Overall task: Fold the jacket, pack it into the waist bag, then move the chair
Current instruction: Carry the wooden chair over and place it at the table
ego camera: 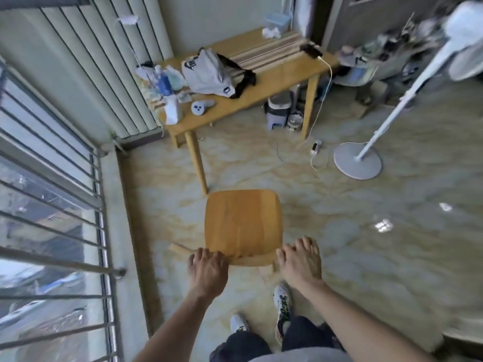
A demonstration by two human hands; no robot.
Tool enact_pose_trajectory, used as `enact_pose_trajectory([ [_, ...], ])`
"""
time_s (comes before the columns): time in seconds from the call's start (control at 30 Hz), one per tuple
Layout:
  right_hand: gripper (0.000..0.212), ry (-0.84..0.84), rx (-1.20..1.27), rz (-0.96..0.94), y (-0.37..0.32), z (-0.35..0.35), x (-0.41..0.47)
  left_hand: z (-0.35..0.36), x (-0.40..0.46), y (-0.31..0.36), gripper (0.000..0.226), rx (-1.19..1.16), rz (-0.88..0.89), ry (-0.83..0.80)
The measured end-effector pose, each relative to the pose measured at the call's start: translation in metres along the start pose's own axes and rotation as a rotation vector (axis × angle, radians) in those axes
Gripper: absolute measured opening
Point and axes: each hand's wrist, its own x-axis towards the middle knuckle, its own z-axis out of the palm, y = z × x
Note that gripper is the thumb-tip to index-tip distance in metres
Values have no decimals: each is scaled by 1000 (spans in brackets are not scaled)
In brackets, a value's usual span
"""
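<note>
From the head camera, the chair [243, 223] stands directly ahead of the person, its wooden seat facing away and its backrest nearest the body. The left hand [207, 270] is curled over the left end of the backrest; the right hand [300, 259] lies on the right end, though blur makes it hard to say whether those fingers have fully closed. Both hands sit about equally near, so the chair's front-to-back line runs straight out from the person toward the table [274, 82]. The waist bag [206, 73] rests on that table, bulging as if packed, well apart from the chair. The floor [352, 231] is glossy marbled tile; a window grille [52, 218] runs along the left, and a fan stand [358, 163] sits to the right.
</note>
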Motion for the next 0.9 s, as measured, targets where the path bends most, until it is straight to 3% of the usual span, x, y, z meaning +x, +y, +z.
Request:
enact_pose_trajectory([
  [0.1, 47, -24, 130, 210, 0, -10, 3, -3, 6, -10, 51, -21, -107, -24],
  [0.2, 37, 16, 488, 409, -5, -25, 4, -11, 8, -19, 52, -149, -225, -51],
  [0.33, 70, -1, 1047, 740, -16, -19, 19, -14, 16, -25, 68, -388, -352, 78],
  [0.4, 53, -18, 1263, 892, -20, -14, 27, -14, 23, -25, 87, -663, -488, 103],
  [0.47, 10, -62, 1470, 950, -23, -25, 26, -15, 32, -22, 100, -936, -680, 64],
  [0.5, 13, -94, 1544, 984, -24, -33, 24, -15, 35, -18, 100, -1078, -795, 35],
  [0.53, 16, -136, 1588, 1003, -24, -36, 26, -16, 40, -15, 90, -1230, -897, -3],
  [0.6, 10, -225, 1621, 1009, -22, -35, 35, -21, 51, -9, 40, -1483, -1025, -122],
  [0.67, 10, -334, 1643, 1053, -18, -36, 49, -28, 61, -7, 9, -1601, -1140, -243],
  [0.77, 26, -479, 1615, 1144, -4, -31, 69, -42, 72, -4, 25, -1613, -1315, -305],
  [0.9, 28, -599, 1666, 1143, 1, -49, 102, -73, 102, 4, 19, -1596, -1401, -340],
])
